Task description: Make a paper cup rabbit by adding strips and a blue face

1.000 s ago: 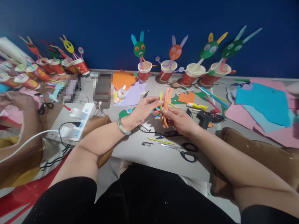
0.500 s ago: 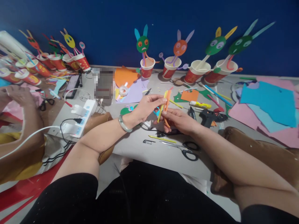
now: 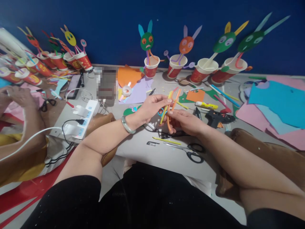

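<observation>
Over the table, my left hand (image 3: 156,106) pinches the upper part of a slim yellow straw-like strip (image 3: 163,116), thumb against fingers. Right beside it, my right hand (image 3: 184,121) is closed on orange straw-like strips (image 3: 176,99); one stands up above the thumb and a curved end hangs below the fingers. The strips lie close together between both hands, and some fingers hide where they meet. Below the hands are black-handled scissors (image 3: 195,152), a loose yellow strip (image 3: 166,141) and a small clear-and-black cap-like piece (image 3: 152,143).
Paper cups with paper-faced figures (image 3: 152,68) line the blue wall. A black glue gun (image 3: 218,118), a yellow cutter-like tool (image 3: 206,105) and coloured sheets (image 3: 276,101) lie to the right. Leftward are a power strip (image 3: 87,119) with cables and another person's hands (image 3: 20,97).
The orange strips have spread apart, one now leaning right at the top. Both hands stay close together in nearly the same place. The view has shifted slightly.
</observation>
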A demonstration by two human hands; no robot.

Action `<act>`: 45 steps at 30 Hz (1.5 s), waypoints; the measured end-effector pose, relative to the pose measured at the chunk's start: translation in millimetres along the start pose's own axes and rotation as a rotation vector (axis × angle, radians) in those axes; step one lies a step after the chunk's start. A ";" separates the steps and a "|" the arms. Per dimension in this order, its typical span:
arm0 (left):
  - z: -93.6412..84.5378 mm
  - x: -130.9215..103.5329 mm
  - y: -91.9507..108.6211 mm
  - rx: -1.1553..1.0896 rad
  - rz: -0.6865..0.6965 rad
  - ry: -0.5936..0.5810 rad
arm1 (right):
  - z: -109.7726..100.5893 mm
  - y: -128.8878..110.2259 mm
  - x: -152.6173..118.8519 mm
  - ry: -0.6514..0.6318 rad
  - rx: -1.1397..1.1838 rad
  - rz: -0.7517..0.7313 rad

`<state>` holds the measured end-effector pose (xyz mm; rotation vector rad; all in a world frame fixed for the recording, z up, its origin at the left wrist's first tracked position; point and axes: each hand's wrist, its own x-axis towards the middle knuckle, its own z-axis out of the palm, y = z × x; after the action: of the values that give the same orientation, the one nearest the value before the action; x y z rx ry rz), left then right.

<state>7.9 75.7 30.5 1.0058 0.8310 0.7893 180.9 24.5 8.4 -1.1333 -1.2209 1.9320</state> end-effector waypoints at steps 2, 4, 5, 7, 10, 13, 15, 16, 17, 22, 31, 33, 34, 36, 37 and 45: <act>0.1 -0.2 0.3 -0.008 -0.018 0.004 | -2.0 1.4 1.1 -0.027 0.034 0.009; 0.3 -0.6 0.8 -0.015 -0.030 0.007 | -3.6 2.3 1.8 -0.051 0.056 0.017; 0.4 -0.8 1.1 -0.018 -0.031 0.006 | -4.0 2.3 1.8 -0.056 0.060 0.020; 0.5 -0.9 1.6 -0.023 -0.031 0.002 | -4.3 1.5 1.5 -0.060 0.053 0.019; -0.2 -0.8 1.8 -0.034 -0.032 0.004 | -3.9 -0.8 0.5 -0.070 0.008 -0.024; -2.1 -0.4 0.8 -0.048 -0.015 0.011 | -4.5 -1.2 0.1 -0.057 -0.047 -0.048; -3.5 -0.3 -0.3 -0.046 0.005 0.008 | -5.7 0.2 0.3 -0.043 -0.063 -0.029; -4.0 -0.2 -0.8 -0.042 0.014 0.008 | -6.3 1.2 0.4 -0.041 -0.067 -0.019; -4.2 -0.3 -1.2 -0.037 0.019 0.009 | -6.8 2.1 0.5 -0.042 -0.068 -0.013; -3.7 -0.8 -0.1 -0.028 0.011 0.040 | -7.5 2.2 0.7 -0.006 -0.043 -0.022; -3.2 -4.8 -0.9 0.022 -0.072 -0.207 | -8.8 -0.8 0.6 -0.084 -0.085 0.005; -3.0 -4.7 -0.9 0.021 -0.061 -0.204 | -7.8 0.5 0.3 -0.116 -0.108 0.009; -2.8 -4.4 -0.5 0.014 -0.052 -0.190 | -7.2 1.0 0.4 -0.106 -0.114 0.004; -2.1 -4.0 0.9 -0.003 -0.023 -0.147 | -6.2 1.7 0.8 -0.014 -0.121 -0.041; -1.6 -3.9 1.8 -0.008 -0.009 -0.121 | -5.7 1.7 1.0 0.072 -0.124 -0.085; -0.4 -4.9 1.1 0.074 0.101 -0.109 | 3.5 -7.8 -7.0 0.382 -0.336 -0.328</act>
<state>5.2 71.9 32.5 1.1534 0.7241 0.7865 181.3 20.5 18.7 -1.3001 -1.4370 1.2306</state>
